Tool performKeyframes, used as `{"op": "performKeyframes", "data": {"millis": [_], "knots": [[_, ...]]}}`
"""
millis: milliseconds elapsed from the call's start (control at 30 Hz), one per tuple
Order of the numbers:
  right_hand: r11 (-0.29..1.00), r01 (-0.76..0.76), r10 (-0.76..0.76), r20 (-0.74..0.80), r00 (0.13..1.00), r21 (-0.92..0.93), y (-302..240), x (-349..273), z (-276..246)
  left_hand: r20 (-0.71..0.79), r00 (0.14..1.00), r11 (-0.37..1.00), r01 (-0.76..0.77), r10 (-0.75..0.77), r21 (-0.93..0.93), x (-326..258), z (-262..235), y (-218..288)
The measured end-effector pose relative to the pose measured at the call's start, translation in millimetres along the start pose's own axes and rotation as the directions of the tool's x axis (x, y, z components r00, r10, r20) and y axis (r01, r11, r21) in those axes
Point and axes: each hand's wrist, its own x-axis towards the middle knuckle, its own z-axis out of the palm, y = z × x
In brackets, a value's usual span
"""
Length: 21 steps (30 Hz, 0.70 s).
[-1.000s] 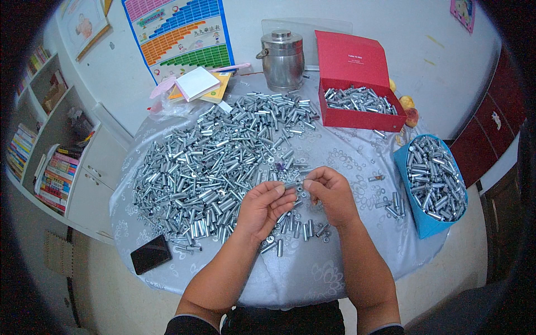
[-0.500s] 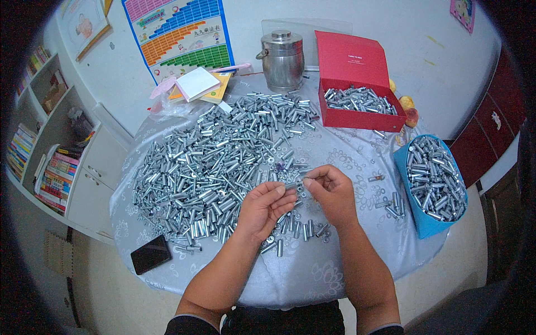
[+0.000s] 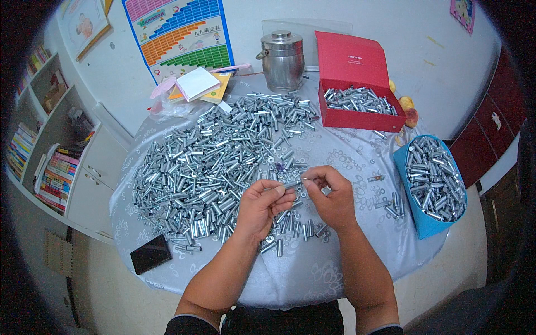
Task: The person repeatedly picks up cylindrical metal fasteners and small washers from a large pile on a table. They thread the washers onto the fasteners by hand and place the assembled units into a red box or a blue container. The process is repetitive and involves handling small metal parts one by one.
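Note:
Over the near right edge of a wide metal heap, my left hand (image 3: pixel 261 205) is closed in a pinch on a silvery expansion bolt (image 3: pixel 293 183). The bolt lies nearly level, pointing to the right. At its right end, the thumb and fingertips of my right hand (image 3: pixel 334 196) are pinched together; any small part between them is too hidden to make out. The heap of metal sleeves and bolts (image 3: pixel 206 162) spreads over the left and middle of the table, with washers among the pieces. Several loose sleeves (image 3: pixel 304 229) lie just below my hands.
A blue bin (image 3: pixel 413 192) full of bolts stands at the right, and an open red box (image 3: pixel 363 120) of them sits at the back. A steel canister (image 3: pixel 283 61), notebooks (image 3: pixel 198 84) and a dark phone (image 3: pixel 151 254) share the cloth-covered table (image 3: pixel 312 279).
My right fingers have shifted slightly at the bolt's end, and the bolt's tilt has changed a little. My left hand keeps its hold almost unmoved.

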Motion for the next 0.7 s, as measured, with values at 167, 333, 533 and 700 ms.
{"op": "performKeyframes", "data": {"millis": [167,333,533,700], "knots": [[0.937,-0.204,0.192,0.071,0.979,0.285,8.3,-0.4,0.8,0.004,1.0,0.999,-0.022,0.022,0.024,-1.6,2.1,2.7],[0.771,-0.372,0.335,0.168,0.927,0.517,10.8,2.7,-0.6,0.067,0.997,0.999,0.032,-0.031,-0.014,0.6,-3.6,1.3],[0.726,-0.41,0.359,0.204,0.911,0.552,8.6,1.4,0.7,0.067,0.993,0.991,0.105,-0.099,-0.086,-0.2,-3.2,1.5],[0.767,-0.38,0.328,0.192,0.925,0.516,8.1,1.1,0.8,0.052,0.994,0.989,0.101,-0.096,-0.104,0.4,-4.2,0.5]]}}
